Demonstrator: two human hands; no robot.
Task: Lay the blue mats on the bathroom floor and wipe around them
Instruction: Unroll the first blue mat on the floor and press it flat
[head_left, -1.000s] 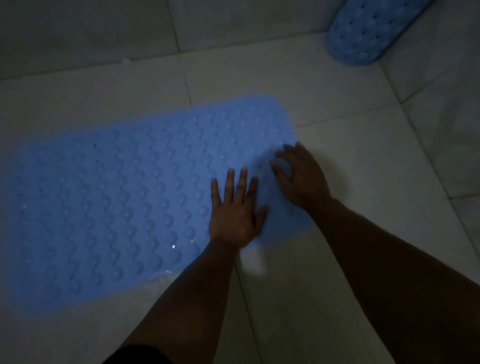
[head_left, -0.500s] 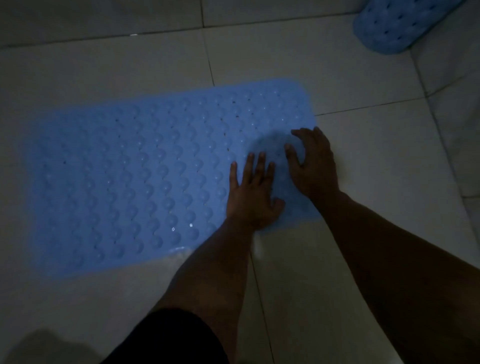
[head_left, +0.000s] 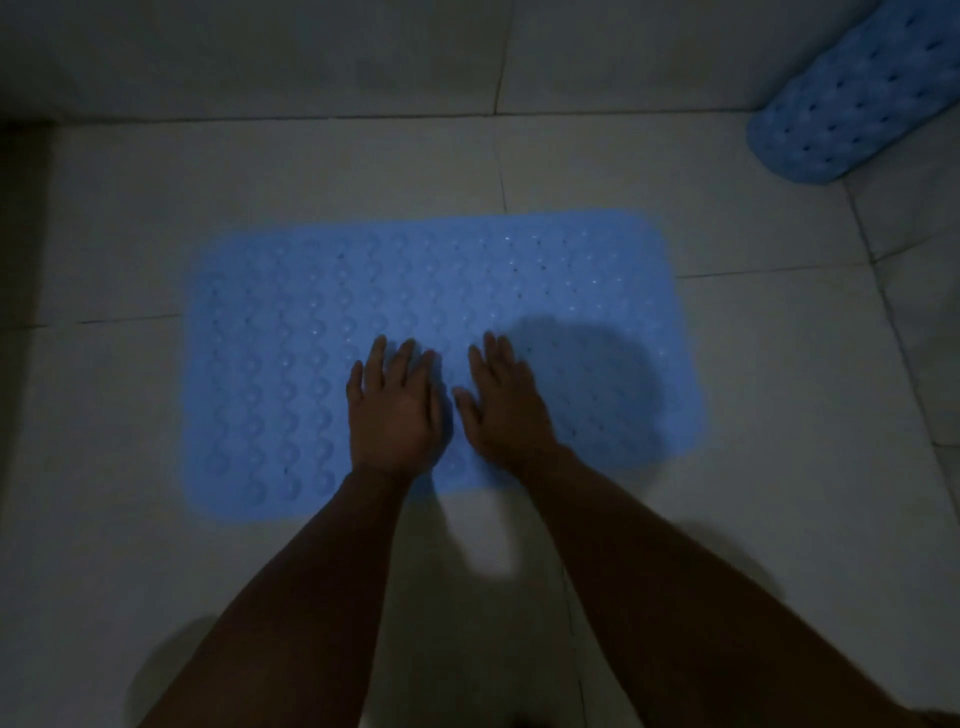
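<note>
A blue bubbled mat (head_left: 291, 332) lies flat on the pale tiled floor (head_left: 779, 415), its long side running left to right. My left hand (head_left: 397, 410) and my right hand (head_left: 504, 405) rest palm down, side by side, on the mat's near middle, fingers spread and holding nothing. A second blue mat (head_left: 852, 98), curled into a roll, leans in the far right corner. The room is dim.
Tiled walls (head_left: 311, 57) close off the far side and the right side. A dark strip runs down the far left edge (head_left: 21, 218). Bare floor tiles surround the flat mat on all sides.
Both hands have slid left from the mat's right end to its near middle. The right hand went from curled fingers at the edge to lying flat. The view has pulled back.
</note>
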